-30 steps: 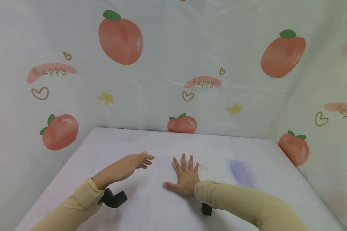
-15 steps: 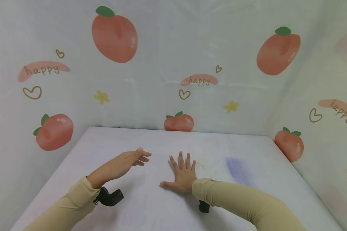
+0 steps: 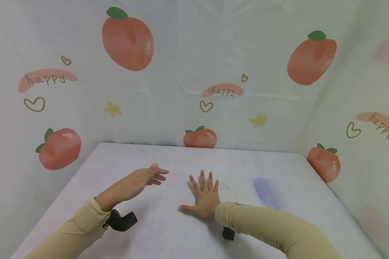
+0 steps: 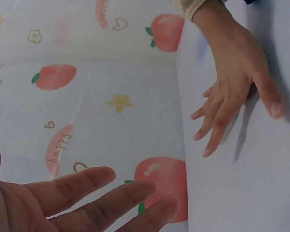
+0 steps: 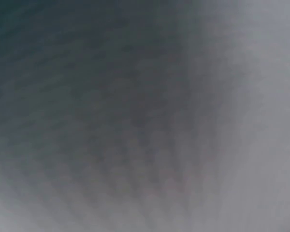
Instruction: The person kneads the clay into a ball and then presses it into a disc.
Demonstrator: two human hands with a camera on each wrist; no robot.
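My left hand [image 3: 133,185] is held above the white table [image 3: 168,230], tilted with the thumb side up and the fingers loosely extended. Nothing is in it. To its right, my right hand [image 3: 205,201] is palm down with all fingers spread wide over the table. The left wrist view has the left fingers [image 4: 87,203] in front and the spread right hand [image 4: 237,72] low over the tabletop; I cannot tell how much of the palm touches it. The right wrist view is a dark grey blur, with no hand visible.
Black camera mounts [image 3: 121,220] hang under both wrists. A purple smudge [image 3: 267,192] marks the tabletop right of the right hand. A white cloth backdrop [image 3: 168,90] printed with peaches, hearts and the word "happy" encloses the back and sides.
The head view has shifted slightly, so the whole scene sits a little further left in the picture. Both hands keep practically the same pose.
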